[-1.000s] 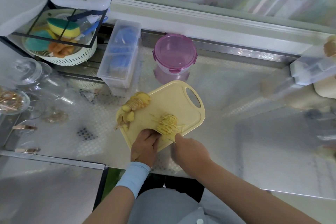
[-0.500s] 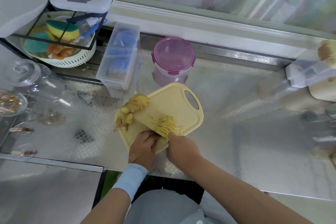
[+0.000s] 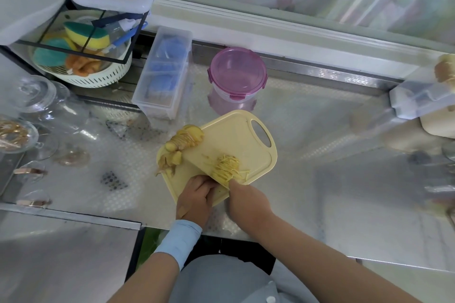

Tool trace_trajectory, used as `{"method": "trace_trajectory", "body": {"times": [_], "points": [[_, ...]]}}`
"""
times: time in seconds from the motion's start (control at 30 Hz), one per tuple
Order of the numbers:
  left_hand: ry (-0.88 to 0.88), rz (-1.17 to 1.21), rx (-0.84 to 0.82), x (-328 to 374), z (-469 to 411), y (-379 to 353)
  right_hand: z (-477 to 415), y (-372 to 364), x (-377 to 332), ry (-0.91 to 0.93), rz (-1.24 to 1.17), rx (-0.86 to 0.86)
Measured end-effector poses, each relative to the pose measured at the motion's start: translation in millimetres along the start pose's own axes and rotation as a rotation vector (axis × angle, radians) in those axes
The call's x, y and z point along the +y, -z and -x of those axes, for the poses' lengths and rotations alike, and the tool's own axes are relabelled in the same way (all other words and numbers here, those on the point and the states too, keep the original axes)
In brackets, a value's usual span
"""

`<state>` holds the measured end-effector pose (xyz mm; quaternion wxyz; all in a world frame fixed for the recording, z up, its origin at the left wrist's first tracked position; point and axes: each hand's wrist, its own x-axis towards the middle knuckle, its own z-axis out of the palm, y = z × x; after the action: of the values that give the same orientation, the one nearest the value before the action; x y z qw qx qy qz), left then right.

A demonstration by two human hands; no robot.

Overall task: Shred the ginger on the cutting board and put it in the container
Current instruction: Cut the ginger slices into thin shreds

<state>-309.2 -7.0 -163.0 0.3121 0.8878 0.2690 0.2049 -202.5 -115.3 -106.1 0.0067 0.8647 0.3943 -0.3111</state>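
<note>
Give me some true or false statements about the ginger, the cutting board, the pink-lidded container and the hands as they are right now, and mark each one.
1. The container has its pink lid on. True.
2. The shredded ginger is already in the container. False: the pile lies on the cutting board.
3. The left hand and the right hand are both at the board's near edge. True.
4. The ginger slices lie beside the handle hole. False: they sit at the far left corner, and the hole is on the right.
5. The container stands on the board. False: it stands on the counter beyond it.
</note>
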Motion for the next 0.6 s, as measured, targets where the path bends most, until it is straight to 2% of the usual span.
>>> {"method": "trace_trajectory", "body": {"times": [0.33, 0.47, 0.6], "points": [[-0.004, -0.028, 0.004, -7.2, 0.1, -3.6, 6.9, -3.8, 9.5, 0.024, -0.002, 0.04], [-0.004, -0.039, -0.006, -7.1, 0.4, -4.3, 18.3, -10.2, 19.5, -0.034, -0.029, 0.087], [0.005, 0.015, -0.013, -4.0, 0.9, -1.2, 9.9, -14.6, 15.6, -0.036, -0.059, 0.057]]}}
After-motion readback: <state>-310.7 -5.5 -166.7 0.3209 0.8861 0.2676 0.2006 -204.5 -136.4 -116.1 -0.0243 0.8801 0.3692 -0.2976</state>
